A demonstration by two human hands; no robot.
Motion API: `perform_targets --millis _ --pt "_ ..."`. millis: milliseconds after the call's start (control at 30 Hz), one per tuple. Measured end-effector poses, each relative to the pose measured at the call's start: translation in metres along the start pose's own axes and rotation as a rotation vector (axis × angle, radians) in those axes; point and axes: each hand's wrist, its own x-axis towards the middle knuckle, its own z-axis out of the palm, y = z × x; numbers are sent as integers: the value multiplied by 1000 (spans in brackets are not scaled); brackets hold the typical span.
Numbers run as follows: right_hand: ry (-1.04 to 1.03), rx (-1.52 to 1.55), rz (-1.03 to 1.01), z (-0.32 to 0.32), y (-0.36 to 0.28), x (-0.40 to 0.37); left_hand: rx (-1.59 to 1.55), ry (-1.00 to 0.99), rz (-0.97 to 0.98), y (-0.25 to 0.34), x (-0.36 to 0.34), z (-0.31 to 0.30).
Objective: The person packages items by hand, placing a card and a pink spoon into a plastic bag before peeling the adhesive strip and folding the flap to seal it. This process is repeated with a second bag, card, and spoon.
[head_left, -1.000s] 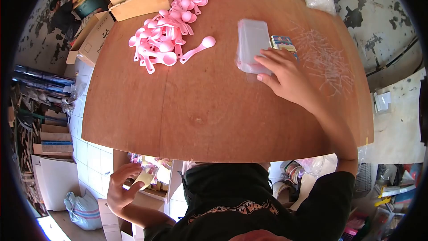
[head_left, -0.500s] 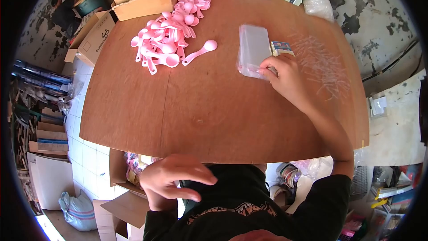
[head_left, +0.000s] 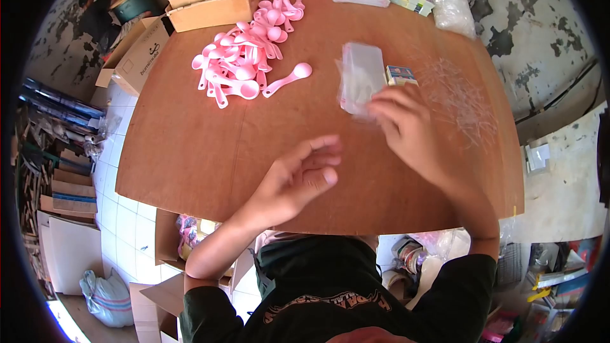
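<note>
Hovering left hand inside table edge

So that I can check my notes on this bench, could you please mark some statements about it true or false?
1. The left hand is raised over the table. True.
2. The left hand is touching the heap at the far left. False: it is apart from the pink spoons, on their near side.
3. The right hand is at the near end of the clear bags. True.
4. Nothing lies to the right of the bags. False: a small box and thin clear strips do.
5. A carton stands on the far left of the table. True.
</note>
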Motion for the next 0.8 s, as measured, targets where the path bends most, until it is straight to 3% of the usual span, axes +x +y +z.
perform_targets --millis 33,100,133,267,367,433,500,633,800 --pt "0 -56 -73 -6 -16 -1 7 5 5 -3 2 -2" --pt "20 -71 -206 -6 -42 -10 -463 37 -157 -9 7 -4" --pt "39 -91 -279 -4 -52 -18 -529 29 -179 -14 8 -1" --pt "15 -101 -428 -10 -70 -32 -488 -25 -276 -20 2 8" --pt "51 -87 -280 -18 -53 -23 -687 226 -157 -27 0 25" --pt "-129 -197 -73 -31 -23 -16 -725 226 -126 -31 -1 22" --pt "-109 -102 203 -24 14 -24 -739 275 -83 -28 0 20" --pt "-236 -227 209 -28 61 -41 -704 401 -52 -21 1 19" --pt "-195 -21 207 -28 77 -45 -728 420 -17 -18 4 19"
